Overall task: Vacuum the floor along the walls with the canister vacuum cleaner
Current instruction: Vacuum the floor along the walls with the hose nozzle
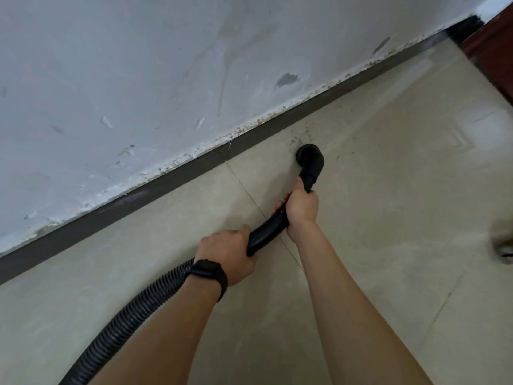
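Observation:
A black vacuum wand runs from my hands to a round black nozzle that sits on the beige tiled floor, a short way out from the dark baseboard. My right hand grips the wand just behind the nozzle's elbow. My left hand, with a black watch on the wrist, grips the wand's lower end, where the ribbed black hose joins it. The hose trails off toward the bottom left. Dark specks of dirt lie on the tile between nozzle and baseboard. The canister is out of view.
A scuffed white wall with peeling paint rises above the baseboard. Dark red wood, perhaps a door or furniture, stands at the top right. A blurred grey object shows at the right edge.

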Demonstrator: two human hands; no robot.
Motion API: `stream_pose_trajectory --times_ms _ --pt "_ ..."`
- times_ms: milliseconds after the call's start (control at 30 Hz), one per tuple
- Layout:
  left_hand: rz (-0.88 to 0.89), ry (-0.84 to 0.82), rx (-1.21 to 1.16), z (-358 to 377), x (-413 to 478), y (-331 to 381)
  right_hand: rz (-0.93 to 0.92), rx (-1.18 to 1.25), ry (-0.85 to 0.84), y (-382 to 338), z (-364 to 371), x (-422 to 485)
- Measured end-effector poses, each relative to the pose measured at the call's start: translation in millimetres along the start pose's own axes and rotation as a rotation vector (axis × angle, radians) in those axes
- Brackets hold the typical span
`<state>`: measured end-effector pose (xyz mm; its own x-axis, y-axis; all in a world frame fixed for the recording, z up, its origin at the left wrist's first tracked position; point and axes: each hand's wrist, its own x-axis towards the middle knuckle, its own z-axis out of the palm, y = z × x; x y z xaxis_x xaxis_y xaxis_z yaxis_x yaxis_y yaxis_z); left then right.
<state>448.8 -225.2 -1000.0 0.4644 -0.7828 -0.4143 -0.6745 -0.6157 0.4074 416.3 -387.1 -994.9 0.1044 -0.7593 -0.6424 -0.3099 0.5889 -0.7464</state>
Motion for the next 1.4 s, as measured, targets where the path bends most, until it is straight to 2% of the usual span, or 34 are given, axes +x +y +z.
stream_pose_trajectory --times_ms 600,1000,1200,1400 --pt "-0.101 0.050 -0.110 -8.9 9.6 -17.6 -0.044 -0.103 -0.070 -13.8 43.3 7.9" --pt "-0.165 0.020 -0.070 -8.5 -44.3 -56.6 -0.057 -0.197 -0.093 27.9 60.2 -42.4" --pt "-0.067 -0.074 0.070 -7.5 -67.4 -56.8 -0.002 -0.058 -0.003 58.0 28.0 -66.3" --pt "0.104 -0.156 0.153 6.1 -65.7 -19.3 0.026 0.069 0.132 65.3 -30.6 -63.8"
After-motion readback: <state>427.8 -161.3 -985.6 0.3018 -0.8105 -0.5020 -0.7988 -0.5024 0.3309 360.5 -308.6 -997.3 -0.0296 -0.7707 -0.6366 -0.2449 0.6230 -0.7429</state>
